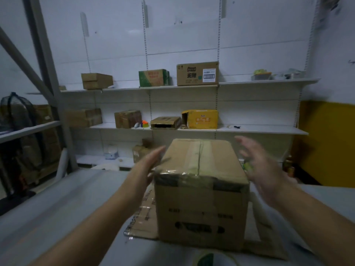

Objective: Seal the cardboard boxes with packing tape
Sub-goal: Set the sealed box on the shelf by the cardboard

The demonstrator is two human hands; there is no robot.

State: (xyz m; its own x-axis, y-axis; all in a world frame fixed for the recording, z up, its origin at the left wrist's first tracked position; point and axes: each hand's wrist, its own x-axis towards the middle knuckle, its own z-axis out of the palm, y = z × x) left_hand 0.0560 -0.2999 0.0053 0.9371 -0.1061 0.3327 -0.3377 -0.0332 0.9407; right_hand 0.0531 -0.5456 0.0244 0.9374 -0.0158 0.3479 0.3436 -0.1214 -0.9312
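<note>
Right hand (258,167) blurred; bottom edge cuts off a roll (208,259).

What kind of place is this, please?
Probably a storeroom or a small warehouse packing area: white wall shelves carry assorted cardboard cartons, and a taped cardboard box stands on the work table.
</note>
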